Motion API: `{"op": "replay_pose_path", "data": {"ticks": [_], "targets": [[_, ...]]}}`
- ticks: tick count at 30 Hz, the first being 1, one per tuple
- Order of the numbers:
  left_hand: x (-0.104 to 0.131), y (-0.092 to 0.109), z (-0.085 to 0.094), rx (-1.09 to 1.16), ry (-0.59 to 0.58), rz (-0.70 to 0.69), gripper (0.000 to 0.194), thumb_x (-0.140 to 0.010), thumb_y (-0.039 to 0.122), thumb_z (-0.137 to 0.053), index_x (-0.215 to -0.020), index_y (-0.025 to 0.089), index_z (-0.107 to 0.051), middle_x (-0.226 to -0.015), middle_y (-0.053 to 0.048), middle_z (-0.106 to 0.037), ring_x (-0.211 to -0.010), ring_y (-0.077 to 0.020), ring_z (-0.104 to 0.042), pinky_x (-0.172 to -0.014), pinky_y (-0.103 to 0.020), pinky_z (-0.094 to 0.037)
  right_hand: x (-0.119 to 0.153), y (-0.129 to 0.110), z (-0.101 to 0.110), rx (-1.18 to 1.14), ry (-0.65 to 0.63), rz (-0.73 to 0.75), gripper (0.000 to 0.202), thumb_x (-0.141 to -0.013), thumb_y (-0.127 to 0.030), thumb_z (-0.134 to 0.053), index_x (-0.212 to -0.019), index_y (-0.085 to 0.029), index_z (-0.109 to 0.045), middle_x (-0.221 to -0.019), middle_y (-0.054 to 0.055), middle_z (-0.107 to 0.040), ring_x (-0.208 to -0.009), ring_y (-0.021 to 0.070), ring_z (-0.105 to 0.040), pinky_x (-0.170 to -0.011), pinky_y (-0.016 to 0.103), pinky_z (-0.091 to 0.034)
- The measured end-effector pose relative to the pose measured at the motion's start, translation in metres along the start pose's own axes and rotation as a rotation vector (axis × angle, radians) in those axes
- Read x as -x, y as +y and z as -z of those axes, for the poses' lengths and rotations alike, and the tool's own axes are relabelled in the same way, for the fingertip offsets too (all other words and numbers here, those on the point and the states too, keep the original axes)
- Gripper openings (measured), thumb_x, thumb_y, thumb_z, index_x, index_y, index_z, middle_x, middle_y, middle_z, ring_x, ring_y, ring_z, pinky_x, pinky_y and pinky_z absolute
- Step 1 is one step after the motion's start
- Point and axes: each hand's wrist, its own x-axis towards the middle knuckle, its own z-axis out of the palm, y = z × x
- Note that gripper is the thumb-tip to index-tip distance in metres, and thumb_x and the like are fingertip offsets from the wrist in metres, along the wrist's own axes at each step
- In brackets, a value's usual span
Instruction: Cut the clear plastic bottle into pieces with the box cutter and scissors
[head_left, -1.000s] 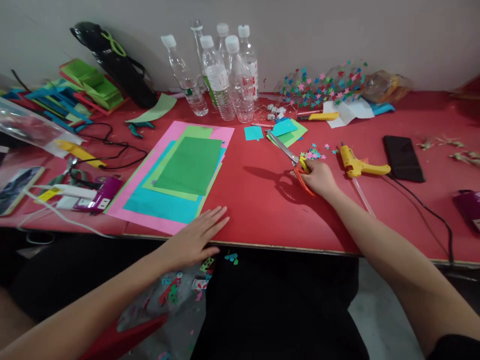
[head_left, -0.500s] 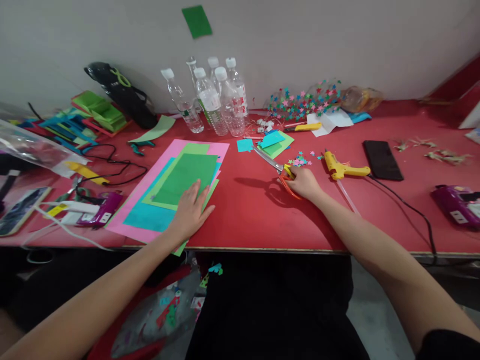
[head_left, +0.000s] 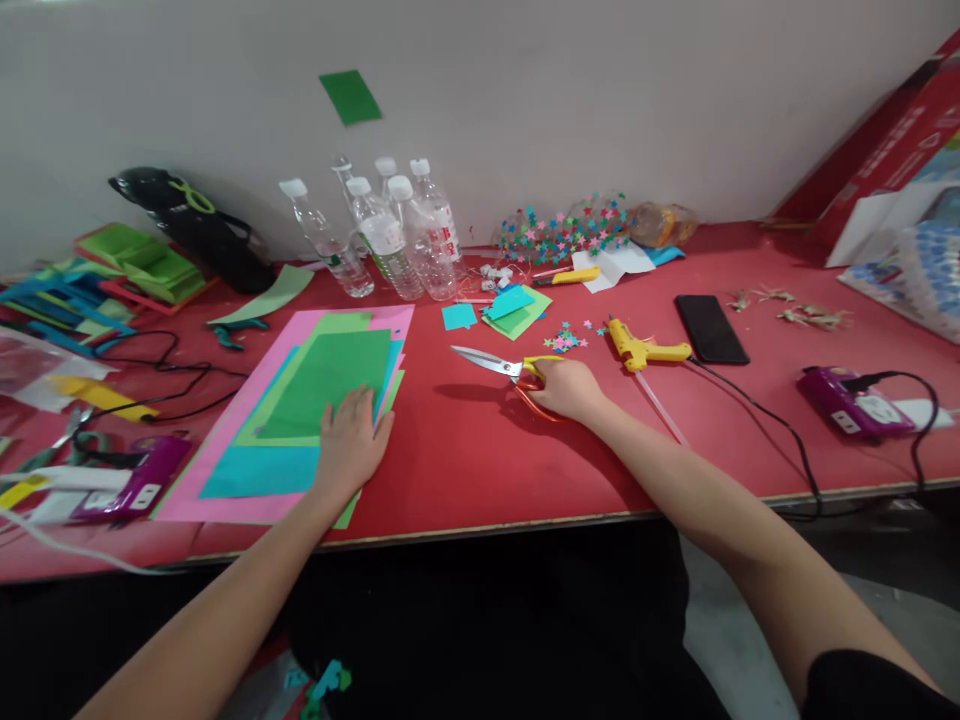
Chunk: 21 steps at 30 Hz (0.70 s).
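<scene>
No text is legible. The label (head_left: 445,234) of one clear bottle (head_left: 429,192) bears red characters, too small to read. The red panel (head_left: 870,187) at right bears white print, likewise unreadable.

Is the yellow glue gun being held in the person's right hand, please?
No, the right hand holds the scissors by their handles, while the yellow glue gun lies apart on the red table.
</scene>
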Motion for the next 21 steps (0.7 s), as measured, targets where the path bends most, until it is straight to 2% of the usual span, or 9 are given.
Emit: {"op": "replay_pose_path", "data": {"ticks": [5,8,11,14,16,18,21], "targets": [[0.006,-0.001,0.003,0.078,0.048,0.005,0.058,-0.097,0.047,-0.038,-0.144,0.012,-0.037,-0.148,-0.027,-0.046,-0.142,-0.0398,-0.042,-0.113,-0.064,-0.035,0.007,-0.005,0.005,0.046,-0.05,-0.019,0.032,-0.087,-0.045,-0.058,-0.097,-0.016,-0.068,-0.097,0.015,-0.075,-0.088,0.028,-0.07,-0.068,0.031,-0.043],[0.003,-0.001,0.01,0.126,0.031,-0.104,0.054,-0.097,0.043,-0.042,-0.144,0.016,-0.037,-0.154,-0.023,-0.039,-0.146,-0.0379,-0.036,-0.118,-0.061,-0.03,0.013,-0.008,0.007,0.052,-0.084,0.004,0.031,-0.085,-0.04,-0.061,-0.101,-0.015,-0.068,-0.099,0.015,-0.075,-0.091,0.0296,-0.07,-0.071,0.032,-0.045],[-0.018,0.008,0.022,0.189,-0.04,-0.212,0.05,-0.097,0.042,-0.043,-0.142,0.021,-0.041,-0.154,-0.019,-0.04,-0.144,-0.0365,-0.039,-0.118,-0.059,-0.033,0.017,-0.011,0.007,0.047,-0.125,0.05,0.033,-0.085,-0.036,-0.061,-0.108,-0.014,-0.067,-0.105,0.015,-0.074,-0.096,0.0294,-0.069,-0.075,0.033,-0.046],[-0.056,0.033,0.031,0.276,-0.078,-0.247,0.041,-0.097,0.042,-0.044,-0.13,0.02,-0.053,-0.144,-0.015,-0.052,-0.134,-0.031,-0.051,-0.115,-0.053,-0.04,0.018,-0.013,0.007,0.032,-0.17,0.095,0.034,-0.085,-0.033,-0.061,-0.113,-0.013,-0.066,-0.109,0.016,-0.073,-0.1,0.029,-0.068,-0.08,0.033,-0.047],[-0.083,0.06,0.032,0.324,-0.118,-0.292,0.039,-0.098,0.042,-0.042,-0.126,0.02,-0.058,-0.143,-0.013,-0.054,-0.134,-0.0279,-0.051,-0.115,-0.049,-0.04,0.019,-0.012,0.008,0.019,-0.198,0.12,0.034,-0.083,-0.031,-0.062,-0.112,-0.012,-0.066,-0.109,0.016,-0.073,-0.099,0.029,-0.068,-0.08,0.034,-0.047],[-0.107,0.09,0.028,0.336,-0.14,-0.388,0.041,-0.099,0.041,-0.04,-0.127,0.018,-0.06,-0.146,-0.014,-0.051,-0.135,-0.0278,-0.05,-0.116,-0.048,-0.04,0.019,-0.01,0.011,0.006,-0.221,0.146,0.033,-0.081,-0.029,-0.064,-0.109,-0.012,-0.067,-0.107,0.016,-0.074,-0.098,0.0288,-0.068,-0.08,0.034,-0.048],[-0.133,0.129,0.01,0.264,-0.22,-0.558,0.042,-0.099,0.038,-0.041,-0.132,0.02,-0.062,-0.156,-0.015,-0.041,-0.145,-0.0335,-0.038,-0.119,-0.055,-0.031,0.018,-0.005,0.014,-0.005,-0.241,0.188,0.031,-0.079,-0.026,-0.067,-0.106,-0.012,-0.068,-0.105,0.015,-0.074,-0.098,0.0283,-0.068,-0.081,0.033,-0.048]]}}
